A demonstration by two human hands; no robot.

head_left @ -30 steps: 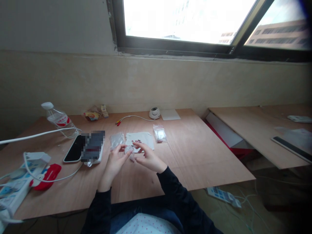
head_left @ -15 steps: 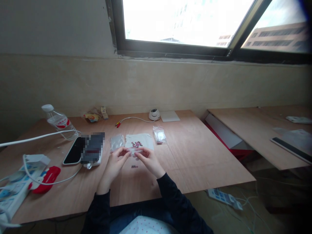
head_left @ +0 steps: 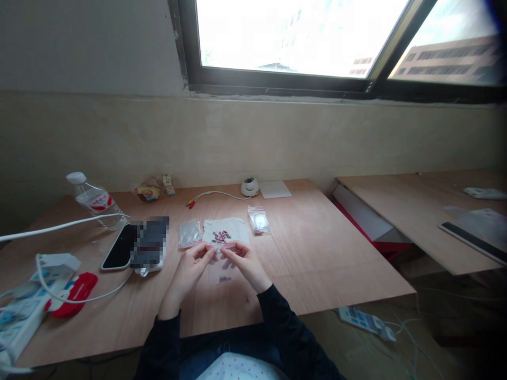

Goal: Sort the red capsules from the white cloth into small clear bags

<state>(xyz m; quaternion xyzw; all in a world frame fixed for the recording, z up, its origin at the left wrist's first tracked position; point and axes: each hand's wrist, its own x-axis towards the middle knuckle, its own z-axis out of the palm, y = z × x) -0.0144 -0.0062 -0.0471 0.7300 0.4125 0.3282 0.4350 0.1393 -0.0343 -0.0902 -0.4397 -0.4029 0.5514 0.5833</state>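
My left hand [head_left: 198, 261] and my right hand [head_left: 242, 259] meet near the middle of the table, each pinching one side of a small clear zip bag [head_left: 222, 245]. A red strip runs along the bag's top edge. Low in the bag, a few small dark pieces [head_left: 225, 279] show hazily through the plastic. Just beyond my fingers lies a white cloth [head_left: 236, 228] with several small dark-red, bead-like pieces [head_left: 221, 236] on it. One clear bag [head_left: 190, 233] rests to the left of the cloth. A filled zip bag [head_left: 258, 220] is to its right.
At the left are a phone [head_left: 119, 247], another dark device [head_left: 150, 243], a water bottle [head_left: 97, 200], a power strip [head_left: 27, 311] and a red pouch [head_left: 75, 295]. White cables cross there. A dome camera [head_left: 250, 186] and a flat white sheet [head_left: 275, 189] lie at the back.
The bag hangs lower and its red strip shows more plainly between my hands. The dark pieces in it have shifted slightly down and right. Both hands keep their pinch.
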